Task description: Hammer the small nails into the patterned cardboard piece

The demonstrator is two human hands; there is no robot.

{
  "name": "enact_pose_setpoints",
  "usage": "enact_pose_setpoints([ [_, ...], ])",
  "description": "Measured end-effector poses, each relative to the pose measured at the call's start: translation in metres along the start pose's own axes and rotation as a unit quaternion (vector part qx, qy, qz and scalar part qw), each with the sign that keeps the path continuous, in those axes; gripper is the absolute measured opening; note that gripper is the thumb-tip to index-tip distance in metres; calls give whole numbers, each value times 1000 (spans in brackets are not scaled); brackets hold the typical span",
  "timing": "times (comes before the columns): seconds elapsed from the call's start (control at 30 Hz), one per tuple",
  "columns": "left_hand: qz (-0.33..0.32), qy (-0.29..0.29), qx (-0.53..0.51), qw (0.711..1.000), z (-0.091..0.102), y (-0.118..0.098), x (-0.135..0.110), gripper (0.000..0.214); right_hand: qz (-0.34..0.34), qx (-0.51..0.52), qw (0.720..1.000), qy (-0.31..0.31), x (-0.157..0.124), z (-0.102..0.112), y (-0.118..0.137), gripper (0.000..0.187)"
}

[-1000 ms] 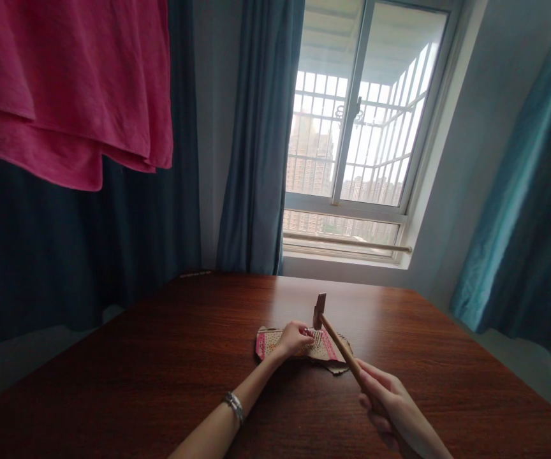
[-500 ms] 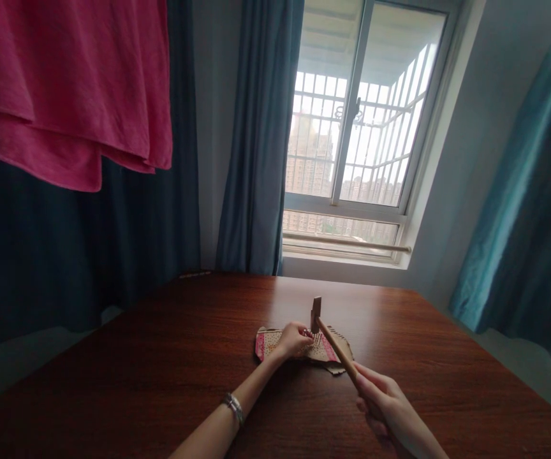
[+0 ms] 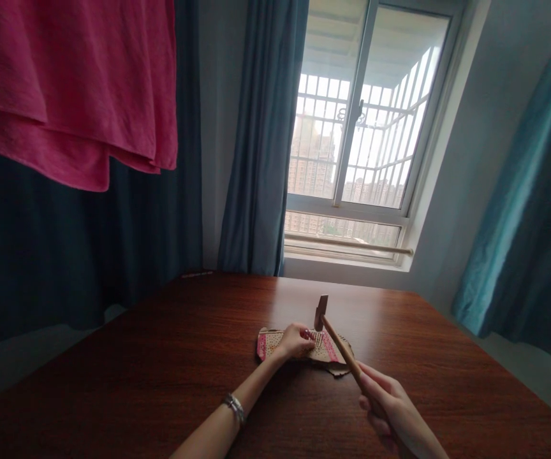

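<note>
A wooden-handled hammer is gripped in my right hand, its fingers wrapped round the lower handle. The hammer's head is raised just above a patterned cardboard piece with pink bands and torn edges, which lies flat before me. Several thin nails stand upright in the cardboard, close together. My left hand rests on the cardboard beside them, thumb and fingers pinched together at the nails; whatever is between the fingertips is too small to make out. A silvery bracelet circles my left wrist.
The cardboard lies on a dark reddish-brown wooden table. A pink cloth hangs at the upper left, in front of blue curtains. Beyond the table's far edge is a barred window.
The hammer head has shifted slightly right and its tilt has changed a little; it stays above the cardboard. My left hand keeps its pinch in place. The whole view has moved slightly.
</note>
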State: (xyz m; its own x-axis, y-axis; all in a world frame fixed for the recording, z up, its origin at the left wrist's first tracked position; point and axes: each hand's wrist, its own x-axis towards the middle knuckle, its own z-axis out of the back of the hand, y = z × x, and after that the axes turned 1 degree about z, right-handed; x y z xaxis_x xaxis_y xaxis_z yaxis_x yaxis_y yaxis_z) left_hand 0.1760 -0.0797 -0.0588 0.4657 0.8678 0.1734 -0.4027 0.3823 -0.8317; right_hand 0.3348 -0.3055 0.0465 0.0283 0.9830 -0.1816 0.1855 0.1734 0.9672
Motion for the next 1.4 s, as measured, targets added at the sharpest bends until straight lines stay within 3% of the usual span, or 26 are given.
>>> enact_pose_setpoints([
  [0.27,-19,32,-40,999,14,0,-5,32,1,4,1000,23,-3,-2,10,63],
  [0.5,-12,-8,-25,1000,5,8,0,37,-11,-3,1000,6,-4,-9,9,70],
  [0.77,-18,3,-44,999,4,10,4,37,-16,-9,1000,23,1,-8,2,71],
  [1.17,21,4,-41,999,8,-7,-4,31,-22,-40,999,21,1,-10,7,71],
  [1.4,7,15,-57,998,6,0,-1,30,-10,-31,999,17,0,-13,8,68],
])
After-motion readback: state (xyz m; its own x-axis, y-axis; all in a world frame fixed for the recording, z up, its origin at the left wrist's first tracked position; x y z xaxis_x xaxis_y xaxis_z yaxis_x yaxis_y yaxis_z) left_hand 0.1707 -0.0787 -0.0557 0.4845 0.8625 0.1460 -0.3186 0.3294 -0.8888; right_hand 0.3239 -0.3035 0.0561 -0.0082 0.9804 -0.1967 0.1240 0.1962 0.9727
